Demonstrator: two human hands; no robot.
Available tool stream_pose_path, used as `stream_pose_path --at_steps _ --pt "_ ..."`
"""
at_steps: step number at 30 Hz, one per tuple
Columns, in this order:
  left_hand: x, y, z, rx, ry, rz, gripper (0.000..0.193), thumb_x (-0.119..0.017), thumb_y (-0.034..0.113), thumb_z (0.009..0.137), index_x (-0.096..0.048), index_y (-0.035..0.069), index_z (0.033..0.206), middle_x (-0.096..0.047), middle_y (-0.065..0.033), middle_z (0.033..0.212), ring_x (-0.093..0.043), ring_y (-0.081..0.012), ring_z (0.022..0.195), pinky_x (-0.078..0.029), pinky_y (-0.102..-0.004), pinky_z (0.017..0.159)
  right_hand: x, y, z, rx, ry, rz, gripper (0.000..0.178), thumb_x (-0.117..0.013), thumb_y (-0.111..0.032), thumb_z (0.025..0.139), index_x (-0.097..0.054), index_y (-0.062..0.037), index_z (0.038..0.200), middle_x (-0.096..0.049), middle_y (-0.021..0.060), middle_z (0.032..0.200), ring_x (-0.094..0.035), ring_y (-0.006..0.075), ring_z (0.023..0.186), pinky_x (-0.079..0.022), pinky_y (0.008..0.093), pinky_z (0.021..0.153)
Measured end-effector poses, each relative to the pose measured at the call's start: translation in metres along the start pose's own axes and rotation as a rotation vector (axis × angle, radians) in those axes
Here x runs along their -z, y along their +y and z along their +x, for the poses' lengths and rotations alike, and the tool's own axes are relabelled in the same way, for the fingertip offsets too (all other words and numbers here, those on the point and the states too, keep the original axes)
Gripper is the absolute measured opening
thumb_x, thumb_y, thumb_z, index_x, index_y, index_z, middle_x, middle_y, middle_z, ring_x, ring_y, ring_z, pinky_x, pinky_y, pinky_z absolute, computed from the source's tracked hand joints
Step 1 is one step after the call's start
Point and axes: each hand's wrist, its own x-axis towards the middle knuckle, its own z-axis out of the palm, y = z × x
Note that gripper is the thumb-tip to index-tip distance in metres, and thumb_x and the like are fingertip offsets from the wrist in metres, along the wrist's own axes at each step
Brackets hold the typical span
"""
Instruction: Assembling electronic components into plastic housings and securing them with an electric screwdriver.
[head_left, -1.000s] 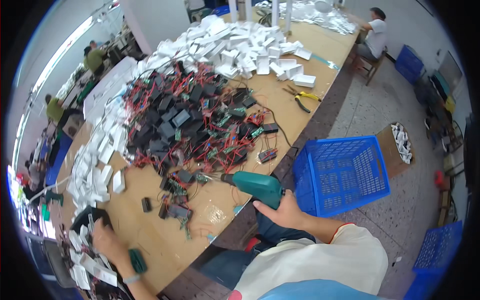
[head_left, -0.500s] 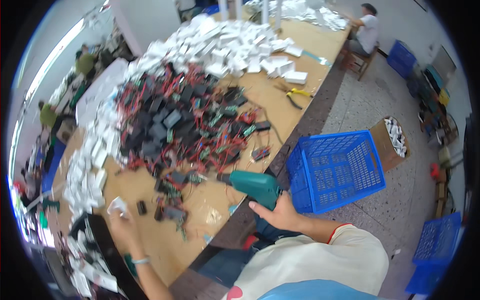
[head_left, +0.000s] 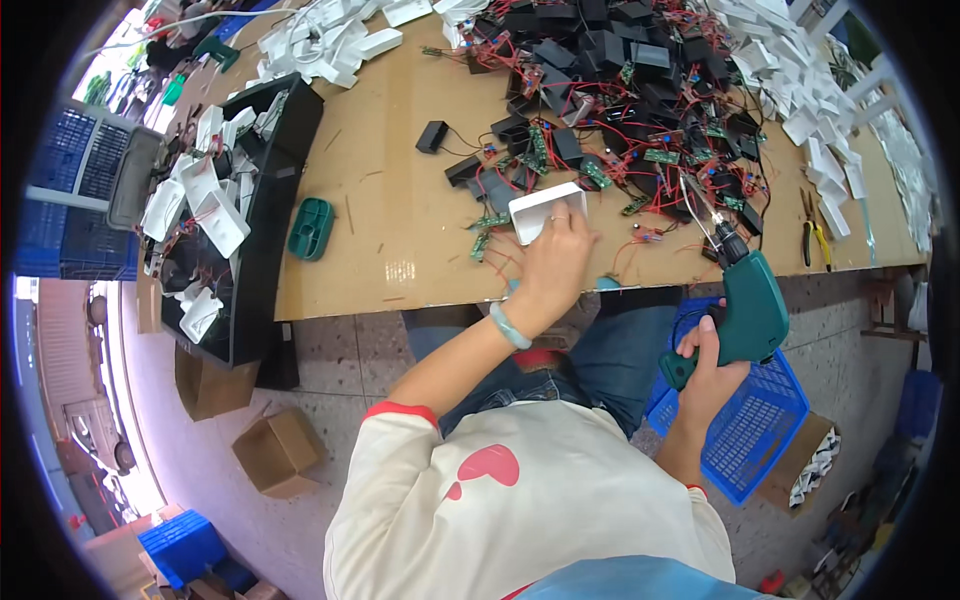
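Observation:
Over the near edge of the table, my left hand (head_left: 553, 268) grips a white plastic case (head_left: 533, 214), its shallow hollow side facing up. My right hand (head_left: 710, 378) is wrapped round the handle of a green power screwdriver (head_left: 755, 308), which has a dark chuck and a thin metal bit. The bit points away from me, at the edge of a heap of black boxes (head_left: 600, 50) with red wires and green circuit boards. Several loose black boxes and boards lie just beyond my left hand.
A black bin (head_left: 262, 220) with white cases stands on the left, beside a small green tray (head_left: 311, 229). White cases (head_left: 800, 110) are piled at the far right, near yellow-handled pliers (head_left: 817, 240). A blue basket (head_left: 755, 430) and cardboard boxes (head_left: 280, 452) stand on the floor.
The view has swung toward the left side of the table. My left hand has brought a white case from beside the black bin to the front middle; my right hand still holds the screwdriver.

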Motion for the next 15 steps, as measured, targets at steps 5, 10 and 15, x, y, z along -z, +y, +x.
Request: stream_pose_path --at_steps 5,10,15 --pt "0.07 -0.015 0.009 -0.045 0.247 -0.11 0.017 -0.067 0.015 0.093 -0.062 -0.001 0.095 -0.063 -0.0187 0.087 -0.066 -0.0343 0.078 -0.053 -0.0407 0.064 0.002 -0.003 -0.002 0.0 -0.007 -0.016 0.032 -0.062 -0.002 0.094 -0.055 0.0079 0.124 -0.053 0.0049 0.07 -0.049 0.0116 0.055 -0.044 0.0298 0.054" --pt "0.091 -0.122 0.071 0.106 0.201 -0.363 0.009 -0.064 0.004 0.091 -0.067 0.003 0.099 -0.065 -0.0173 0.091 -0.063 -0.035 0.082 -0.053 -0.0422 0.074 -0.006 -0.006 -0.002 -0.024 -0.042 -0.002 0.031 -0.061 -0.001 0.094 -0.055 0.0084 0.123 -0.054 0.0055 0.071 -0.049 0.0117 0.056 -0.045 0.0297 0.054" --pt "0.1 -0.104 0.074 -0.42 -0.082 -0.077 0.023 -0.068 -0.003 0.077 -0.072 0.006 0.097 -0.066 -0.0071 0.115 -0.057 -0.0284 0.107 -0.048 -0.0404 0.089 -0.006 -0.005 -0.003 -0.033 -0.05 -0.013 0.03 -0.06 -0.001 0.094 -0.055 0.0084 0.123 -0.055 0.0065 0.072 -0.049 0.0112 0.056 -0.045 0.0292 0.055"
